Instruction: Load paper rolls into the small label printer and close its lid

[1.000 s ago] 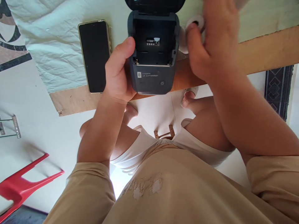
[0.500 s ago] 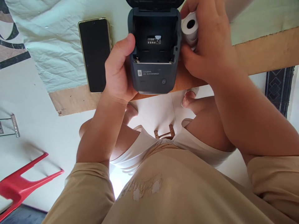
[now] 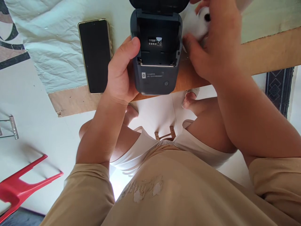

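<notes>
My left hand (image 3: 122, 69) grips the left side of a dark grey label printer (image 3: 152, 83), its thumb on the side edge. The printer's black lid (image 3: 162, 5) is raised at the top of the view, and its compartment shows a small printed label inside but no roll. To the right of the printer, my right hand (image 3: 221, 47) is closed around a white paper roll (image 3: 196, 25) with a dark core hole. The roll is somewhat blurred, and the fingers partly cover it.
A phone (image 3: 95, 56) with a dark screen lies left of the printer on a pale green cloth (image 3: 56, 40). The wooden table edge (image 3: 75, 99) runs below. A red plastic stool (image 3: 21, 185) stands at lower left on the white floor.
My right hand has moved the paper roll up and to the right, away from the printer's side. The printer and my left hand have shifted slightly right.
</notes>
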The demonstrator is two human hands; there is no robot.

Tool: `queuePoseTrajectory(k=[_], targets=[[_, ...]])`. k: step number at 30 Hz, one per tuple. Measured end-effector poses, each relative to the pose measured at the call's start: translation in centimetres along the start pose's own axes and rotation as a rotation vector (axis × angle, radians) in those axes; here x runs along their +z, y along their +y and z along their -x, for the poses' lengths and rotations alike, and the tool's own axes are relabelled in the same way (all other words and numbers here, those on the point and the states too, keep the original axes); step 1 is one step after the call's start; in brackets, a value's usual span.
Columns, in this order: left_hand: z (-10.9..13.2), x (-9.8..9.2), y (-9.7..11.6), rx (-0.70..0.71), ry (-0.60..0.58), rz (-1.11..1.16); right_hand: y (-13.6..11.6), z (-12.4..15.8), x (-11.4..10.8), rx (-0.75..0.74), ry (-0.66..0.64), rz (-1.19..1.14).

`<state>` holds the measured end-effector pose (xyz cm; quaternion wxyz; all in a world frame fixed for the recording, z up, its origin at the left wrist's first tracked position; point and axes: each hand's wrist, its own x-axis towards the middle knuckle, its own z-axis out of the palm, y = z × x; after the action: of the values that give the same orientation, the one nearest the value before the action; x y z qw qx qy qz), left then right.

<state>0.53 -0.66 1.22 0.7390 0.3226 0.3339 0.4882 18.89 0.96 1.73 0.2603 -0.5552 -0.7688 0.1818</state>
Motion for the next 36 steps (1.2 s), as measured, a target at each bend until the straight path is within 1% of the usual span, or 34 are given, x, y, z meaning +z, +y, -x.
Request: queuePoseTrajectory(k=[2,5,10,13,15,17,20,23,27,29,32,36], targets=[[-0.2,-0.1,-0.2,0.022,0.006,0.014,-0.2,0.0,0.1,-0.023,-0.035,0.004],[-0.3,-0.2,-0.3,0.028,0.005,0.0,-0.2,0.0,0.1,0.008,-0.047,0.047],[0.0,-0.1,0.3,-0.026,0.006,-0.02,0.0,0.1,0.0,0.117,-0.035,0.153],[0.1,-0.1,0.4,-0.038,0.007,-0.016,0.0,0.2,0.0,0.133,-0.027,0.146],[0.0,-0.1,0.3,-0.031,-0.003,-0.009,0.1,0.2,-0.1,0.134,0.006,0.115],[0.1,0.0,0.2,-0.019,-0.014,0.007,0.2,0.1,-0.3,0.151,0.063,0.057],[0.1,0.1,0.1,-0.017,-0.004,0.009,0.2,-0.1,-0.5,0.182,0.161,-0.102],[-0.1,0.1,-0.1,-0.016,0.015,-0.013,0.0,-0.3,-0.4,0.188,0.206,-0.274],[-0.3,-0.1,-0.2,0.026,0.015,-0.022,-0.4,-0.5,-0.3,0.175,0.251,-0.452],[-0.3,-0.2,-0.1,0.012,-0.004,-0.031,-0.6,-0.5,-0.3,0.161,0.249,-0.51],[-0.2,-0.2,0.1,-0.016,-0.024,-0.039,-0.8,-0.2,-0.3,0.174,0.202,-0.618],[-0.2,-0.1,0.0,0.014,-0.013,-0.01,-0.7,-0.1,0.2,0.207,0.146,-0.745]])
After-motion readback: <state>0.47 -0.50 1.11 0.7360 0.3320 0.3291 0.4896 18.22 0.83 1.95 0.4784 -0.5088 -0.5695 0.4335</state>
